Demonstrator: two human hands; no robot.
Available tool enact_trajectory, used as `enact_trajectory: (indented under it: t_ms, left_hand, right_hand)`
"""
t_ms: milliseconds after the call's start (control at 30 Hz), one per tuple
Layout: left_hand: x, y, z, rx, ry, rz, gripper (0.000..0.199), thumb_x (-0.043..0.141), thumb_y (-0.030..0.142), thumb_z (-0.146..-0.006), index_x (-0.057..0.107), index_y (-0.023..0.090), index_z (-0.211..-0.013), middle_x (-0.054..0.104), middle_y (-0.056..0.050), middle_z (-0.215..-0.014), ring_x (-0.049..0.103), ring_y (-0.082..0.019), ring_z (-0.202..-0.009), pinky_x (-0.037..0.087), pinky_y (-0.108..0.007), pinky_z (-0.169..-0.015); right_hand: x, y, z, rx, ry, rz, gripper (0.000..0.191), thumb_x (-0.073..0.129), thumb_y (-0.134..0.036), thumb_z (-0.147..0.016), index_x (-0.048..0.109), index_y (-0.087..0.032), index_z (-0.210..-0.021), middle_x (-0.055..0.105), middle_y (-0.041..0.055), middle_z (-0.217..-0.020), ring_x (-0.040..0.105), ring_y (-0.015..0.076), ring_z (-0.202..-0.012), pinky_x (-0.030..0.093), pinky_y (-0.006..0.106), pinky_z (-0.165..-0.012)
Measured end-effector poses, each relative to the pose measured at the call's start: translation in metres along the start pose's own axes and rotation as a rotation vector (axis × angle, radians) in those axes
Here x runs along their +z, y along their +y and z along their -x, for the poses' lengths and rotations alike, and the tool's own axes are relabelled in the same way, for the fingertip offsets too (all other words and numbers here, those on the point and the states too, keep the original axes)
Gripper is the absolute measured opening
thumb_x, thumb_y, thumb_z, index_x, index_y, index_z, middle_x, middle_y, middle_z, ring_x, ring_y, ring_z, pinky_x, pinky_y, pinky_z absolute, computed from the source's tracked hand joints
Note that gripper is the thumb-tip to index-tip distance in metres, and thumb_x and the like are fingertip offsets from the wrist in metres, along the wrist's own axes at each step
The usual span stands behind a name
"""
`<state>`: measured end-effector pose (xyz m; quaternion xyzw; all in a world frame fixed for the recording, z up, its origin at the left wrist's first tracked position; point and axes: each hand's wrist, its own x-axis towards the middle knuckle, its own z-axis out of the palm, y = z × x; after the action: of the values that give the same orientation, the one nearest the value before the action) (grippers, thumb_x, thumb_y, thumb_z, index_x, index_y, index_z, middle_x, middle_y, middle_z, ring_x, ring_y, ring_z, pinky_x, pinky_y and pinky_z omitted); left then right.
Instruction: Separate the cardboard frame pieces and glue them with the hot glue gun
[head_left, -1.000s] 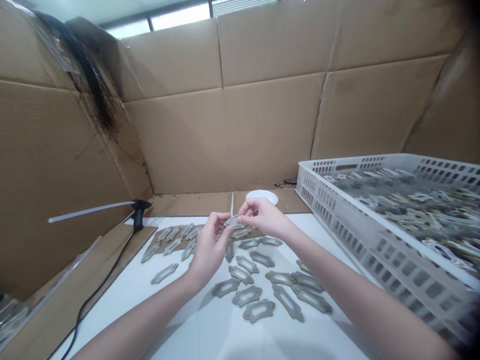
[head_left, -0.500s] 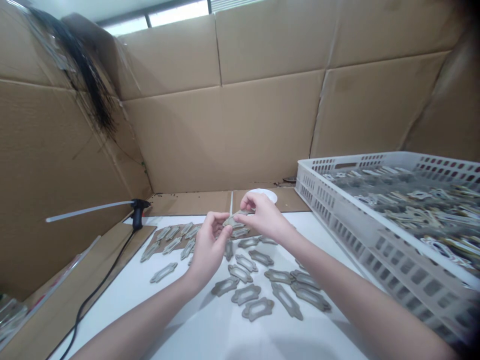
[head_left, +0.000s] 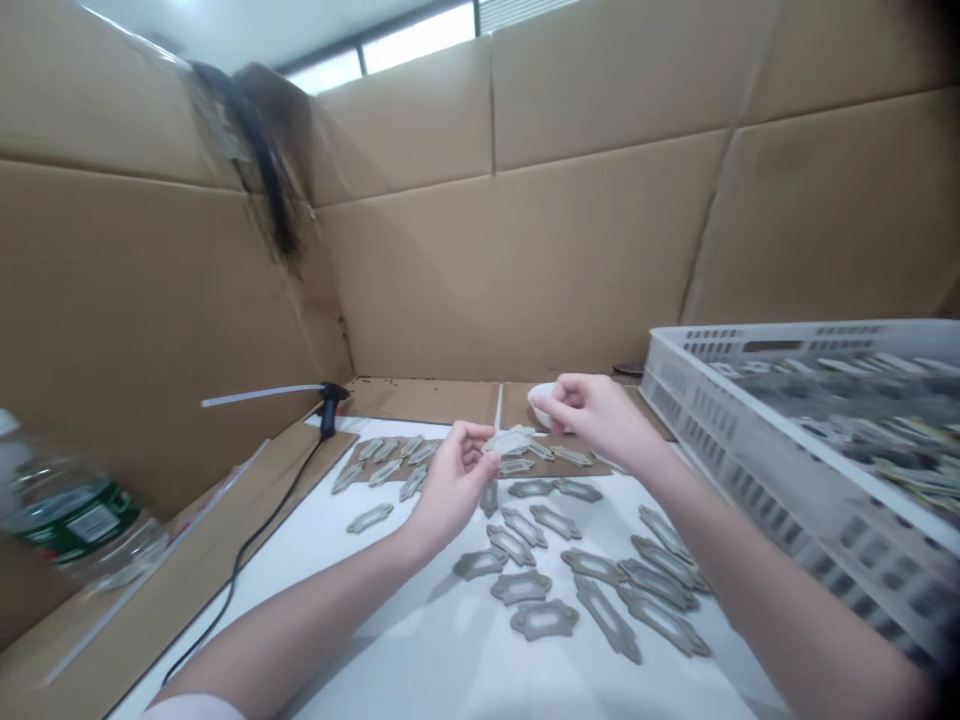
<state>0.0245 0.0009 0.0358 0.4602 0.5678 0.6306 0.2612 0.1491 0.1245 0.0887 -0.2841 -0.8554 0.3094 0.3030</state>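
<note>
Holding a grey frame [head_left: 510, 441] in left hand [head_left: 452, 487], right hand [head_left: 598, 413] near.

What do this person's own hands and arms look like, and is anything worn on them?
The left hand and right hand are bare, with no gloves, rings or watch visible. The left forearm and right forearm are slim, bare and unmarked. A pale pink edge may be a sleeve, but it is too cut off to tell.

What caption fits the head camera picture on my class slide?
Left hand holds a grey cutout frame, right hand beside a small white dish, next to a white plastic crate.
</note>
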Motion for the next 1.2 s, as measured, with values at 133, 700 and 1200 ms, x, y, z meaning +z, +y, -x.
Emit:
enact_trajectory:
  t_ms: [133,700,1200]
  left_hand:
    - [-0.017,0.012,0.024,-0.182,-0.104,-0.06,0.024,0.056,0.03,-0.072,0.043,0.016,-0.088,0.047,0.002,-0.068,0.048,-0.008,-0.058,0.038,-0.021,-0.057]
    - [-0.081,0.014,0.114,-0.467,-0.396,-0.652,0.022,0.054,0.031,-0.071,0.053,0.02,-0.09,0.047,0.004,-0.065,0.041,-0.008,-0.058,0.03,-0.018,-0.053]
    - [-0.219,0.081,0.031,0.154,0.534,-1.903,0.032,0.036,0.028,-0.079,0.053,0.018,-0.104,0.055,-0.01,-0.101,0.048,-0.025,-0.093,0.038,-0.034,-0.077]
  right_hand:
    - [-0.007,-0.004,0.002,-0.032,0.157,0.208,0.037,0.046,-0.045,-0.072,0.037,-0.019,-0.048,0.045,-0.003,-0.043,0.039,0.0095,-0.042,0.027,0.021,-0.044]
    - [-0.008,-0.003,0.002,-0.057,0.091,0.261,0.033,0.045,-0.034,-0.069,0.029,-0.019,-0.045,0.033,-0.0041,-0.04,0.03,0.0086,-0.039,0.023,0.021,-0.039]
    - [-0.01,-0.002,0.001,-0.056,0.086,0.223,0.037,0.046,-0.043,-0.072,0.034,-0.019,-0.047,0.035,-0.0044,-0.041,0.031,0.0087,-0.041,0.024,0.021,-0.041]
